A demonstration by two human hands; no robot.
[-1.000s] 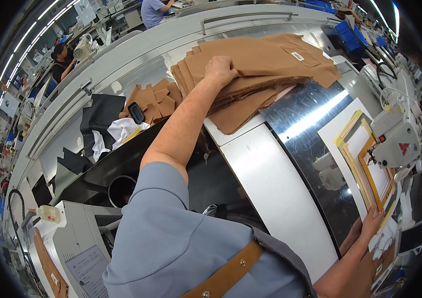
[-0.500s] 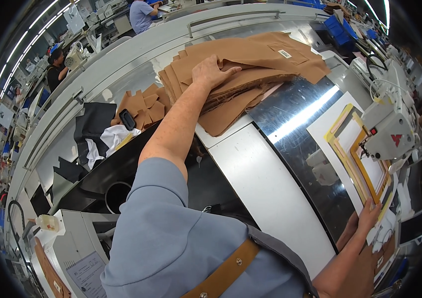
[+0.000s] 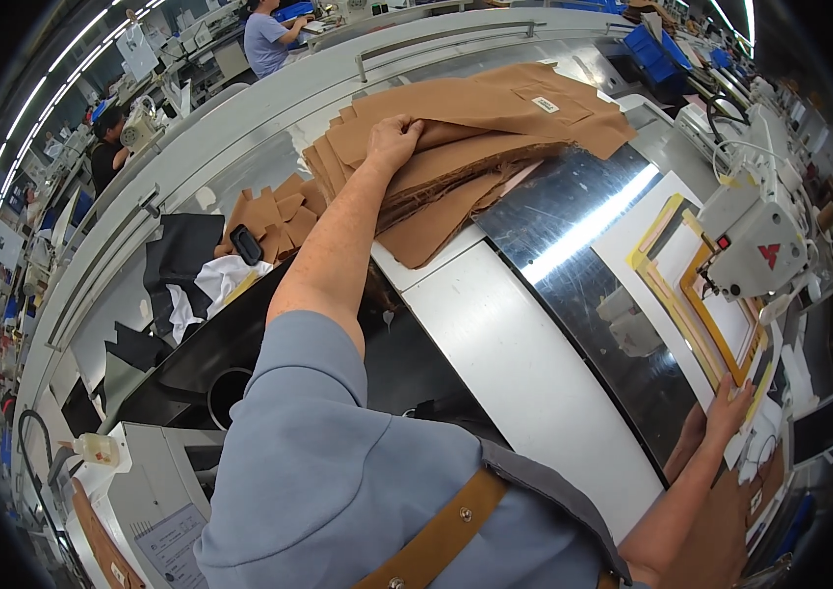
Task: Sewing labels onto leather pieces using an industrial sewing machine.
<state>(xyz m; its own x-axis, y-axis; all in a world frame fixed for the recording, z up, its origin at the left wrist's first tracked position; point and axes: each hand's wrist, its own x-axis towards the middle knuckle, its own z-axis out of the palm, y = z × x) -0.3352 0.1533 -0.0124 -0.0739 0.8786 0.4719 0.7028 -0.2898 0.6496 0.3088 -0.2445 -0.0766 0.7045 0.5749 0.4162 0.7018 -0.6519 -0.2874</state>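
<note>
My left arm reaches forward to a stack of brown fabric pieces (image 3: 485,172). There my left hand (image 3: 394,140) is closed on the near edge of the top brown fabric piece (image 3: 456,106), which is lifted a little into a fold. A small white label (image 3: 545,106) sits on that piece. On the right, my right hand (image 3: 728,407) has its fingers on the near end of a yellow-edged template frame (image 3: 730,309). The frame lies under the head of a white sewing machine (image 3: 760,250); the fingers' undersides are hidden.
Brown scraps (image 3: 269,216), black cloth (image 3: 181,260), white cloth (image 3: 222,275) and a small black tray (image 3: 246,244) lie left of the stack. A shiny metal plate (image 3: 573,255) spans toward the machine. A dark recess (image 3: 407,363) lies below my left arm. Other people work farther back.
My left fingers have drawn together on the top piece's edge, where the thumb was stretched out before. The right hand stays at the frame. The whole view has shifted slightly.
</note>
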